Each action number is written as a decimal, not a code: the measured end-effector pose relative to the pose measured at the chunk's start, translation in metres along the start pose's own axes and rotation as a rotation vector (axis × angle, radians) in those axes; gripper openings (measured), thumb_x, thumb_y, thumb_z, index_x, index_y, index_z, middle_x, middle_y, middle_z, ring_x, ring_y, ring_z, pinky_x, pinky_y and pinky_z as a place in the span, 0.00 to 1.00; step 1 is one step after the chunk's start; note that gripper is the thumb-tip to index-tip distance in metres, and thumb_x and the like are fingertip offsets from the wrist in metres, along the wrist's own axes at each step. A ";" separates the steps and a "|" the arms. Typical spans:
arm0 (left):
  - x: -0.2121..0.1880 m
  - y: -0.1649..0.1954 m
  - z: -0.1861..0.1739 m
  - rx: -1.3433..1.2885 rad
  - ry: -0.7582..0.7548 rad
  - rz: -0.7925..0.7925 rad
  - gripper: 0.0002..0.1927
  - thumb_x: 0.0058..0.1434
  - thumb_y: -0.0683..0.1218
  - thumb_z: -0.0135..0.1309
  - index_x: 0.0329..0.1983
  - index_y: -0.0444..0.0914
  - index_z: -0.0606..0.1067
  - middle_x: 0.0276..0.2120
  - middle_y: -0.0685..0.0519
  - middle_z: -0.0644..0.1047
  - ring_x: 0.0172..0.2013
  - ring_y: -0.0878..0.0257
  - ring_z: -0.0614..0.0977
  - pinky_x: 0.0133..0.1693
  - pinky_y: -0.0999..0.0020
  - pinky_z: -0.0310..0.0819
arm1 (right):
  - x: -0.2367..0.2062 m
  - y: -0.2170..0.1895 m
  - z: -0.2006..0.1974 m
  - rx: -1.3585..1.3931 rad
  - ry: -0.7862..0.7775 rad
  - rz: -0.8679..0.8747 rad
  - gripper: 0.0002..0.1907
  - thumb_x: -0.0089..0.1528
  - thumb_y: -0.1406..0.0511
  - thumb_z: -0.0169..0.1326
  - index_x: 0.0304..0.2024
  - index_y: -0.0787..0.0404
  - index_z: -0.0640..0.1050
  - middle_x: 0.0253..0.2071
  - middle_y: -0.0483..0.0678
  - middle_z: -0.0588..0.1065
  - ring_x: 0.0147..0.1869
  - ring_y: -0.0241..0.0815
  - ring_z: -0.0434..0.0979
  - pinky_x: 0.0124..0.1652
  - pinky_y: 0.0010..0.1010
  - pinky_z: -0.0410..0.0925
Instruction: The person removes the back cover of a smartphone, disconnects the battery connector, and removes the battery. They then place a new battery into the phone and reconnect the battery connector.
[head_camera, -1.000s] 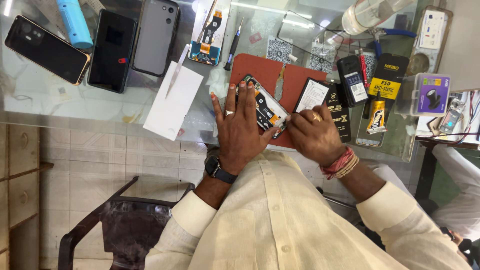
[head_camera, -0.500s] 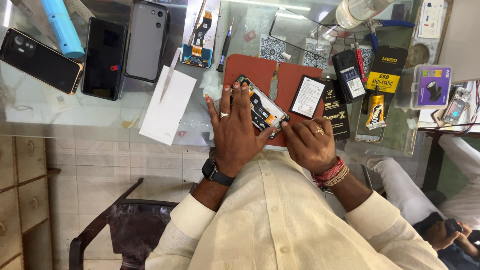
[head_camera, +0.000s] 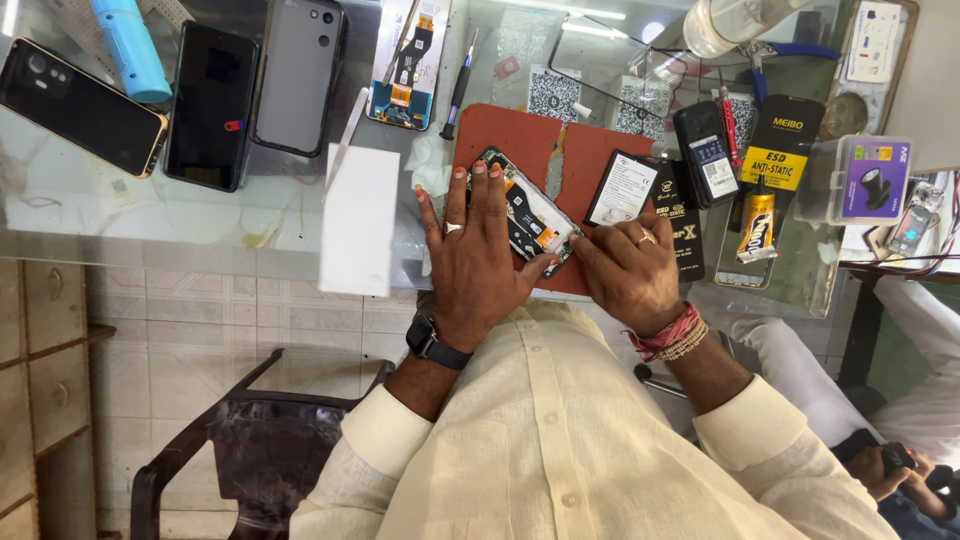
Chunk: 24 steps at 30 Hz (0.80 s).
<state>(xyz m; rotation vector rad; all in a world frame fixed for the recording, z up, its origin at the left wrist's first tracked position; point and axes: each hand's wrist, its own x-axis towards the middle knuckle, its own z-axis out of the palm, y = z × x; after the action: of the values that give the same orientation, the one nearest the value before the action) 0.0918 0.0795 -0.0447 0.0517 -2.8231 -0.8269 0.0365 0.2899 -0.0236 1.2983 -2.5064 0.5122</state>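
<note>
From the head camera we look down at a glass table (head_camera: 120, 215) and our two hands on an opened phone (head_camera: 528, 215) lying on a red mat (head_camera: 520, 135). The phone's long axis runs diagonally, from upper left near our left fingertips to lower right. Our left hand (head_camera: 475, 255) lies flat on it, fingers spread and unclenched, covering its left part. Our right hand (head_camera: 628, 270) rests at its lower right corner, fingers curled loosely; we cannot tell whether they grip it. Just right of the phone lies a battery (head_camera: 622, 188), then a glue tube (head_camera: 757, 222). To the left are a white box (head_camera: 358, 220), a screwdriver (head_camera: 459, 90) and three phones (head_camera: 210, 105).
</note>
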 end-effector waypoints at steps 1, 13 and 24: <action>0.000 0.000 0.000 0.000 -0.004 -0.005 0.62 0.50 0.66 0.70 0.74 0.29 0.52 0.71 0.33 0.62 0.75 0.39 0.52 0.70 0.28 0.26 | 0.001 0.002 0.000 -0.004 -0.005 -0.016 0.11 0.60 0.71 0.63 0.45 0.60 0.84 0.38 0.45 0.77 0.40 0.40 0.76 0.48 0.41 0.64; -0.004 -0.007 0.004 -0.032 0.034 0.027 0.62 0.51 0.66 0.70 0.75 0.29 0.51 0.73 0.34 0.60 0.75 0.40 0.51 0.70 0.27 0.25 | 0.004 0.006 -0.001 0.002 -0.018 -0.075 0.11 0.59 0.71 0.63 0.45 0.63 0.84 0.44 0.46 0.81 0.43 0.40 0.78 0.48 0.40 0.65; -0.004 -0.008 -0.001 -0.044 0.065 0.047 0.61 0.52 0.66 0.69 0.75 0.30 0.51 0.72 0.35 0.60 0.76 0.40 0.52 0.70 0.26 0.26 | 0.003 0.007 0.001 0.049 0.107 -0.103 0.11 0.60 0.73 0.64 0.45 0.64 0.84 0.40 0.46 0.80 0.41 0.40 0.78 0.48 0.39 0.64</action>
<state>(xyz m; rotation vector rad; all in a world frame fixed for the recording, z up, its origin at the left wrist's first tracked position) 0.0954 0.0730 -0.0487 0.0064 -2.7334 -0.8606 0.0284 0.2908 -0.0249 1.3719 -2.3409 0.6065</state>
